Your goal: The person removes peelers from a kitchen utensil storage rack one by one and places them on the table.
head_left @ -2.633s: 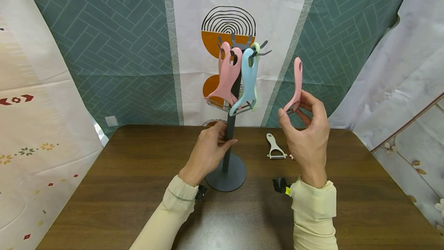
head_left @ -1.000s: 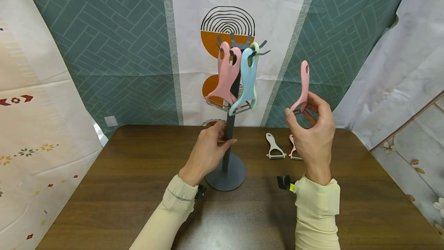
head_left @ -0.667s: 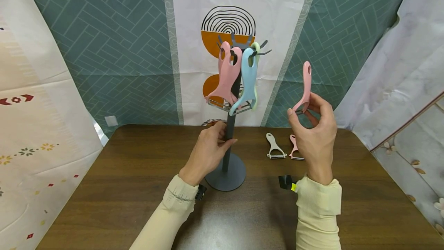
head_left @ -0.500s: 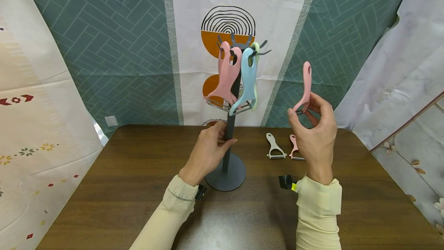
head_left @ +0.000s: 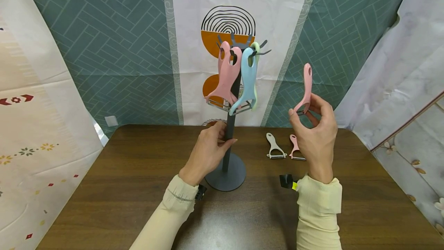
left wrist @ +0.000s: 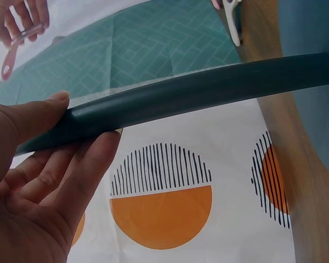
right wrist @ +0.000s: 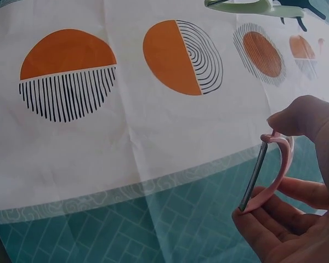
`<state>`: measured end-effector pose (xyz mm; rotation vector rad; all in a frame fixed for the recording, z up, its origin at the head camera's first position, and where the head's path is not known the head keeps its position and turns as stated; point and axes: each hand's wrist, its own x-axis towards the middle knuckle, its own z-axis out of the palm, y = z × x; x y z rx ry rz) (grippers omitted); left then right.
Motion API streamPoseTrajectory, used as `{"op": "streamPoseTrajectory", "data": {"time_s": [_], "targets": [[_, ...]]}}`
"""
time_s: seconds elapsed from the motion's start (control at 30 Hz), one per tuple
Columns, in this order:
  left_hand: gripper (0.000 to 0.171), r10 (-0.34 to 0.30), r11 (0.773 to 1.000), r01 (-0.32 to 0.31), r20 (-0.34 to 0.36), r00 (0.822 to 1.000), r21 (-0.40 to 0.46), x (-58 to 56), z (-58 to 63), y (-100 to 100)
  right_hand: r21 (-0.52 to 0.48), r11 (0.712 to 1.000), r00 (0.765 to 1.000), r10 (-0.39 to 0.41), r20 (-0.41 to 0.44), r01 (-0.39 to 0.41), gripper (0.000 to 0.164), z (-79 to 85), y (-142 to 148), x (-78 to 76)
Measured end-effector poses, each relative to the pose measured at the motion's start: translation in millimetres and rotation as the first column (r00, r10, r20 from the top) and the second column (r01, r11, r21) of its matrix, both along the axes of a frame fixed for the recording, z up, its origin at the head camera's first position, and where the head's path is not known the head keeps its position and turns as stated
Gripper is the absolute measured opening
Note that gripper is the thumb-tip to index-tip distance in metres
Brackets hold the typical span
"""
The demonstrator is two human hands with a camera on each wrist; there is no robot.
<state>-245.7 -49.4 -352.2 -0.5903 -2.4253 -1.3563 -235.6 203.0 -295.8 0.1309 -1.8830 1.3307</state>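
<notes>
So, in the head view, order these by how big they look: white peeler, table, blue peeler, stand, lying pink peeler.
Largest to smallest:
1. Table
2. Stand
3. Blue peeler
4. White peeler and lying pink peeler: look alike; the pink one is partly hidden, so unranked.

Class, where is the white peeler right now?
In the head view, the white peeler lies on the table, right of the dark stand and just left of another peeler, a pink one.
</notes>
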Motion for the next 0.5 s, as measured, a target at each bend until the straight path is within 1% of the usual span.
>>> {"op": "streamPoseTrajectory", "data": {"time_s": [0.5], "targets": [[0.023, -0.004, 1.0, 0.004, 0.003, 1.0, 0.002, -0.5, 0.4, 0.1, 0.01, 1.0, 1.0, -0.019, 0.019, 0.019, 0.052, -4.1, 2.3, -3.0]]}}
